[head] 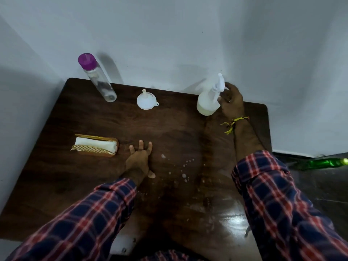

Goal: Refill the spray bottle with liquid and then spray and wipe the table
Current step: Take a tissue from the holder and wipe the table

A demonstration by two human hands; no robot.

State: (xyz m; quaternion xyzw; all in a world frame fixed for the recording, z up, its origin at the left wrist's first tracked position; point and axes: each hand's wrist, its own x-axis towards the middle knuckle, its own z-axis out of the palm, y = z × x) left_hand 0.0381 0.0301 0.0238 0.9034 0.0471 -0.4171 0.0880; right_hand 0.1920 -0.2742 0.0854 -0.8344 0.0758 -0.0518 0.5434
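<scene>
Right hand [231,99] has its grip curled round the neck of the translucent white plastic spray bottle [208,99], standing at the far right of the wet dark wooden tabletop [75,176]; left hand [139,160] rests flat, fingers spread, beside the folded white cloth [95,144] in its woven holder

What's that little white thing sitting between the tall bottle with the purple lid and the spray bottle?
A small white plastic funnel, standing wide end down on the dark wooden table, apart from both the clear purple-capped bottle and the white spray bottle. The head view shows it.
</scene>
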